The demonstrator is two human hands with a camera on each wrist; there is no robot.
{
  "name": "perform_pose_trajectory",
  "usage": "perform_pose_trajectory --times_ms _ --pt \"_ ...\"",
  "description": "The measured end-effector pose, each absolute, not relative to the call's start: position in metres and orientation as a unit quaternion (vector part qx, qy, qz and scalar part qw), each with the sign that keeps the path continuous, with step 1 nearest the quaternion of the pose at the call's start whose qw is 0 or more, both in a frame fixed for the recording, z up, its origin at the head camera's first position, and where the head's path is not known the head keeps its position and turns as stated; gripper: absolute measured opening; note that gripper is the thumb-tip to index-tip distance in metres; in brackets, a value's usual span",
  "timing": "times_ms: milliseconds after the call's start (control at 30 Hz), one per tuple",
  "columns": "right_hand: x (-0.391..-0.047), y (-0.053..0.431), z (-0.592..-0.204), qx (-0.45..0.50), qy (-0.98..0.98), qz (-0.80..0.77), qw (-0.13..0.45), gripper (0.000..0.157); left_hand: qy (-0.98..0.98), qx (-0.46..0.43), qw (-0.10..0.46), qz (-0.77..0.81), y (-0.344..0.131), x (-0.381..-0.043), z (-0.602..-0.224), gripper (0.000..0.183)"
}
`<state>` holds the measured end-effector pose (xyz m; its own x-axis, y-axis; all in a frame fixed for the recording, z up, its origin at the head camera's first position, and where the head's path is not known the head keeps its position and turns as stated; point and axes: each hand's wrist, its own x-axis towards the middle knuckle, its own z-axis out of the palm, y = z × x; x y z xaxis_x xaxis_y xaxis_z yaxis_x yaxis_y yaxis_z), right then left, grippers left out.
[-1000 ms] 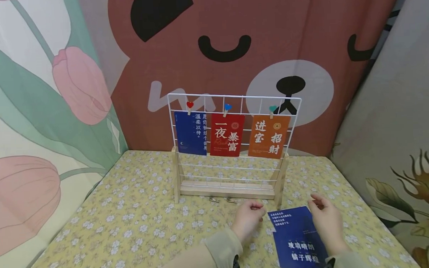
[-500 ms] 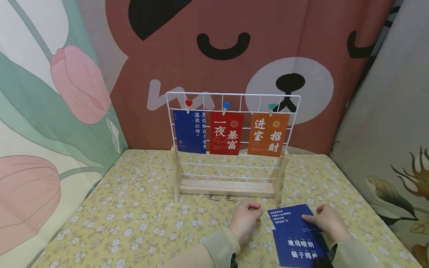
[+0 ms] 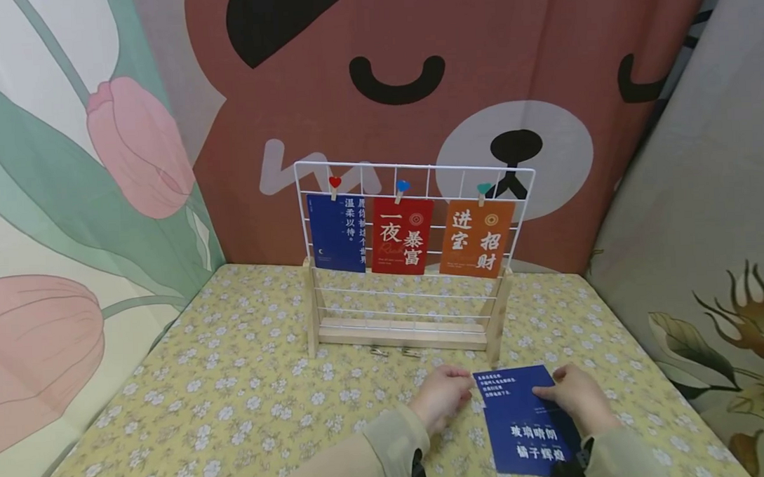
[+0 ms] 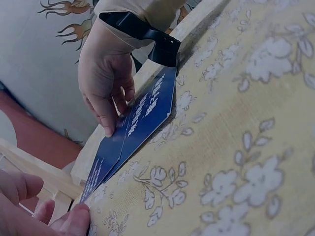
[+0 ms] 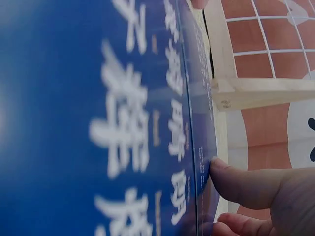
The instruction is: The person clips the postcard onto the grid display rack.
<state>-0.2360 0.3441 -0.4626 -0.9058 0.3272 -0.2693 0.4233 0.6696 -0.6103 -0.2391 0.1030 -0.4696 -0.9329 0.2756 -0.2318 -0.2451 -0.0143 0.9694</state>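
Two overlapping blue cards with white lettering lie at the front right of the head view. The far blue card (image 3: 513,383) bears small text; the near blue card (image 3: 506,452) has large characters. My left hand (image 3: 441,398) is at the far card's left corner, its thumb and fingertips pinching there. From the other side my right hand (image 3: 580,398) grips the far card's right edge. In the right wrist view the right thumb (image 5: 241,184) presses on its face while the other fingers curl below.
Behind the cards stands a white wire grid rack (image 3: 409,294) on a wooden base. A blue card (image 3: 328,233), a red card (image 3: 389,259) and an orange card (image 3: 473,225) hang from its heart-topped clips. Small clips (image 3: 411,352) lie before the base on the flowered cloth (image 3: 249,411).
My right hand has moved down the far card's right edge, its thumb coming onto the face. My left fingers have straightened and reached the left corner. The cards have shifted slightly left.
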Motion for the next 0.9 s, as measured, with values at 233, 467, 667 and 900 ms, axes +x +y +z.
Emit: perform_pose_trajectory --times_ms 233,467,667,900 --pt "-0.238 0.332 -0.462 0.162 0.936 -0.303 0.071 0.070 0.671 -0.008 0.164 0.724 0.097 -0.242 -0.472 0.025" --pt "-0.239 0.320 -0.462 0.169 0.933 -0.309 0.074 0.070 0.669 -0.005 0.137 0.731 0.077 -0.251 -0.463 0.027" --pt "-0.237 0.317 -0.461 0.145 0.938 -0.311 0.050 0.057 0.669 0.007 0.129 0.732 0.057 -0.261 -0.457 0.029" --pt "-0.235 0.308 -0.458 0.104 0.948 -0.298 0.045 0.063 0.694 0.006 0.109 0.712 0.038 -0.273 -0.459 0.030"
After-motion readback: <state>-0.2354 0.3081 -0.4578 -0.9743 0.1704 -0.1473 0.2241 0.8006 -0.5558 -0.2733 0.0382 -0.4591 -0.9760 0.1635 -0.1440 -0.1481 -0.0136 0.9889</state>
